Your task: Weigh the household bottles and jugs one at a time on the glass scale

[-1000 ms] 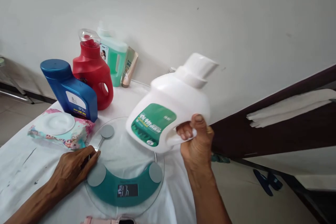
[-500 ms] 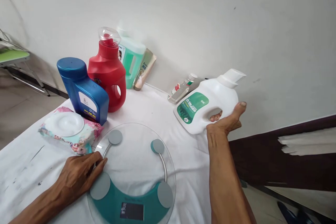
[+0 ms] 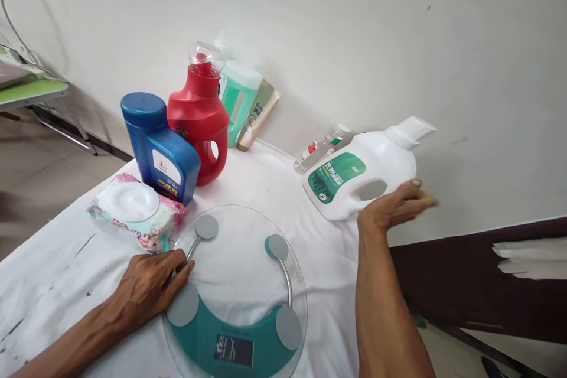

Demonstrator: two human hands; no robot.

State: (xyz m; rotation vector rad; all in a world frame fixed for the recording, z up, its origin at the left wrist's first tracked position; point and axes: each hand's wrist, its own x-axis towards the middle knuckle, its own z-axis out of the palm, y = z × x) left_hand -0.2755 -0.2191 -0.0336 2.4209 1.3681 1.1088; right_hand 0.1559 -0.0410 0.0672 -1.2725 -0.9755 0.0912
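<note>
My left hand [image 3: 157,280] is at the left edge of the round glass bathroom scale [image 3: 239,283], its fingers bent and gripping the rim. Digits show on the scale's dark display [image 3: 234,349], too unclear to read. A white laundry detergent bottle [image 3: 381,159] with a green label stands tilted on the cloth at the right. Beside its handle is my right hand [image 3: 396,204], open, with the fingers stretched out to the right and none through the handle. Its wrist side is close to the bottle; whether they touch I cannot tell.
A pack of wipes [image 3: 133,204], a blue bottle [image 3: 162,153] and a red detergent bottle [image 3: 199,118] stand at the left. Behind are a green jug [image 3: 239,97], a tube [image 3: 259,115] and a small clear bottle [image 3: 321,150]. White cloth [image 3: 57,289] covers the table against the wall.
My right hand's fingers have come out of the detergent bottle's handle and now extend to the right. The scale's display reading has changed. The whole view has shifted slightly.
</note>
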